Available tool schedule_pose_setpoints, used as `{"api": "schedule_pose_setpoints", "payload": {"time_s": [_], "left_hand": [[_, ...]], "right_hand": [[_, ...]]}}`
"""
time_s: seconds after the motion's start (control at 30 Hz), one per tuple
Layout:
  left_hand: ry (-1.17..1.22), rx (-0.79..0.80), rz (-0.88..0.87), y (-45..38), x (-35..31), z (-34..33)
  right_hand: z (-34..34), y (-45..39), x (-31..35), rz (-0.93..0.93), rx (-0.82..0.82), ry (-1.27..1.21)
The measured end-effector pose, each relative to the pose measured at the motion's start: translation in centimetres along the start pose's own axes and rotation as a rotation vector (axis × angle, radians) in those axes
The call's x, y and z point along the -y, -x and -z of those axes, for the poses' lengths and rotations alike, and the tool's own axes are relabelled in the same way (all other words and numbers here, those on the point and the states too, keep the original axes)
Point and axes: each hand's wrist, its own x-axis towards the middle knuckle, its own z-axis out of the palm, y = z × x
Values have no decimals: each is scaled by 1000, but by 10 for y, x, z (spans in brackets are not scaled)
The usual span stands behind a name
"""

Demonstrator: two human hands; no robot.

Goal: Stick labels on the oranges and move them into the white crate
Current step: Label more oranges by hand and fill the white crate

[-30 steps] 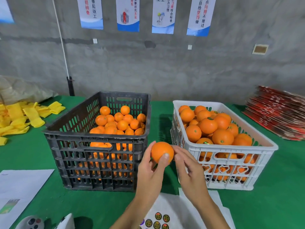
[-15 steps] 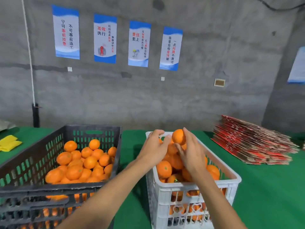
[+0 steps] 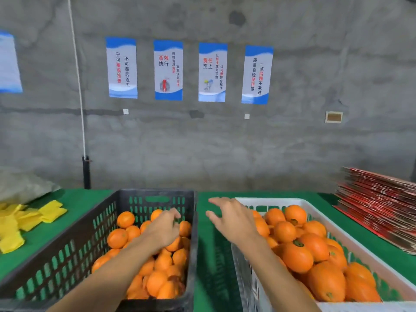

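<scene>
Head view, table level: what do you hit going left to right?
Yellow pads → black crate → left hand → right hand → white crate → red stack.

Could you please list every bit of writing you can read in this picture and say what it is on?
First poster: "宁可事前检查 不可事后返工".
Second poster: "高效执行"; smaller columns too blurred.
Third poster: "责任至上"; smaller columns too blurred.
Fourth poster: "一点问题不放过 质量自检坚持做".
Poster at the left edge: unreadable.
Red cardboard stack: print unreadable.
</scene>
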Motion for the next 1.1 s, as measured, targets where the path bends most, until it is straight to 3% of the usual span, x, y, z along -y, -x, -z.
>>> {"api": "schedule_pose_setpoints", "payload": {"time_s": [0.2, 0.33, 0.47, 0.63, 0.7, 0.77, 0.93, 1.03, 1.1], "left_hand": [[-199, 247, 126, -18, 47, 26], [-301, 577, 430, -4, 86, 41], [-341, 544, 466, 0, 97, 27], [-435, 573, 345, 4, 98, 11], [-357, 568, 313, 5, 98, 16], [-179, 444, 245, 5, 90, 30], [163, -176, -170, 27, 28, 78], [326, -316, -368, 77, -21, 88], [306, -394, -465, 118, -46, 83]], "right_hand": [[-63, -52, 70, 77, 111, -145], [-94, -74, 91, 125, 293, -175], [-105, -76, 92, 162, 426, -181], [-103, -66, 94, 193, 405, -131], [-98, -62, 96, 192, 382, -135], [-92, -54, 96, 178, 295, -219], [-51, -23, 88, 97, -55, -621], [-8, 10, 86, 61, -145, -823], [18, 44, 87, 68, -176, -919]]}}
